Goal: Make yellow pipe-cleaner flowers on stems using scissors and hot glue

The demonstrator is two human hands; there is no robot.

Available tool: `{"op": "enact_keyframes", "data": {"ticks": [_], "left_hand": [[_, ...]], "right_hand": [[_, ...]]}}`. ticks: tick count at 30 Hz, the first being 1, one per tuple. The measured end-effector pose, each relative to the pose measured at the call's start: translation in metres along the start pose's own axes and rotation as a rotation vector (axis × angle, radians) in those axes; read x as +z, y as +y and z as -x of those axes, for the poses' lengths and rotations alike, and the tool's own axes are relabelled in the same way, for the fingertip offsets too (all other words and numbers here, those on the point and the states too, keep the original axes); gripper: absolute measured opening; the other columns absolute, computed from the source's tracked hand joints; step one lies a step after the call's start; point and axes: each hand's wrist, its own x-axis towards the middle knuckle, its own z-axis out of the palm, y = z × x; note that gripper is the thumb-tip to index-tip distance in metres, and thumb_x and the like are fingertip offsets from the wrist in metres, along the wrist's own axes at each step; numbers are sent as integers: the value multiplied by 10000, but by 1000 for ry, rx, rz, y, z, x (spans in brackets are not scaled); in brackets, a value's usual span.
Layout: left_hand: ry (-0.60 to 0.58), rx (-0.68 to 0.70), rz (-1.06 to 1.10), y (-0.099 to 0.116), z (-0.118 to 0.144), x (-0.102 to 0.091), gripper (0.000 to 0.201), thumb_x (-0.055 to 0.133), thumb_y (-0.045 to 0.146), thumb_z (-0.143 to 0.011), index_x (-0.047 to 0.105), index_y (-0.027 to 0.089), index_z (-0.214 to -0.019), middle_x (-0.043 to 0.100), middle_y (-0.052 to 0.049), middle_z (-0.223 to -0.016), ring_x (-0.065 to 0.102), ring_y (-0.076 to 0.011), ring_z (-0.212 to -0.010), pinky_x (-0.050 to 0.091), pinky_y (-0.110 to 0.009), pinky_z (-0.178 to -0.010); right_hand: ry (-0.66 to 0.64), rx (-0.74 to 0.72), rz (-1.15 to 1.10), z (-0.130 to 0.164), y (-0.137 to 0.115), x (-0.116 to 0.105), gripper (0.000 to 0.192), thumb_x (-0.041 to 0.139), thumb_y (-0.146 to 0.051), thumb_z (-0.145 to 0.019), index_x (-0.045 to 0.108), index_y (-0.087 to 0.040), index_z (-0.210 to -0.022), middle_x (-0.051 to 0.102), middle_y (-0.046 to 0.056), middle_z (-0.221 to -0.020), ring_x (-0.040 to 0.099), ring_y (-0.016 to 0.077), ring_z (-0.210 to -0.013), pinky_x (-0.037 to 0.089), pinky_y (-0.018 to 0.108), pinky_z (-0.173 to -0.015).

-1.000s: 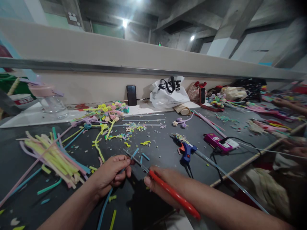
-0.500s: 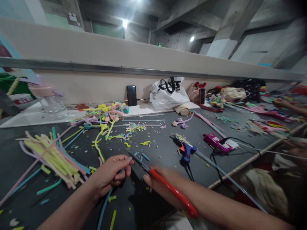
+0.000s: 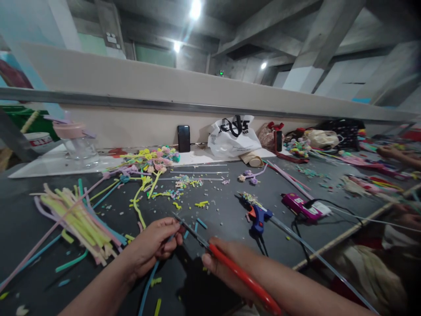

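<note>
My left hand (image 3: 158, 243) pinches a blue pipe cleaner (image 3: 147, 285), whose length trails down toward the near edge of the view. In my right hand (image 3: 226, 267) is a pair of scissors (image 3: 243, 273) with red handles. The blades point up and left and lie against my left fingertips, where the end of the pipe cleaner is mostly hidden. Short blue cut pieces (image 3: 201, 224) lie just beyond the blades. A bundle of yellow, pink and blue pipe cleaners (image 3: 77, 217) rests to the left of my left hand.
A blue glue gun (image 3: 259, 218) and a purple power strip (image 3: 304, 206) with cords lie at right. Fuzzy flowers (image 3: 158, 158), a phone (image 3: 183, 138), a white bag (image 3: 232, 138) and a clear jar (image 3: 79, 149) line the back. Another person's hand (image 3: 391, 153) shows at far right.
The view has tilted up slightly, so things sit lower. Another short blue piece now lies near the scissor blades. Both hands keep nearly the same pose.
</note>
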Motion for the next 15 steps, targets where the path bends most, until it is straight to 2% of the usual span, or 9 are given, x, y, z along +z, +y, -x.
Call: {"op": "enact_keyframes", "data": {"ticks": [6, 9, 15], "left_hand": [[2, -1, -11, 0, 0, 0, 189, 523, 317, -800, 543, 129, -799, 515, 10, -647, 263, 1, -386, 99, -159, -364], [2, 1, -13, 2, 1, 2, 188, 527, 318, -800, 540, 132, -773, 503, 22, -620, 250, 2, -376, 96, -163, -362], [-9, 21, -32, 4, 1, 1, 236, 524, 338, -808, 533, 122, -713, 495, 28, -578, 221, 4, -368, 91, -165, -360]], "right_hand": [[134, 34, -38, -4, 6, 2, 283, 369, -445, -843, 538, -219, -826, 564, -7, -620, 526, 144, -558, 346, 235, -503], [113, 15, -38, -4, 9, 4, 278, 376, -457, -833, 524, -222, -835, 561, -15, -614, 509, 134, -520, 337, 231, -487], [107, -61, -4, -5, 4, 10, 271, 418, -457, -805, 538, -214, -807, 615, 23, -696, 537, 154, -587, 378, 247, -547]]}}
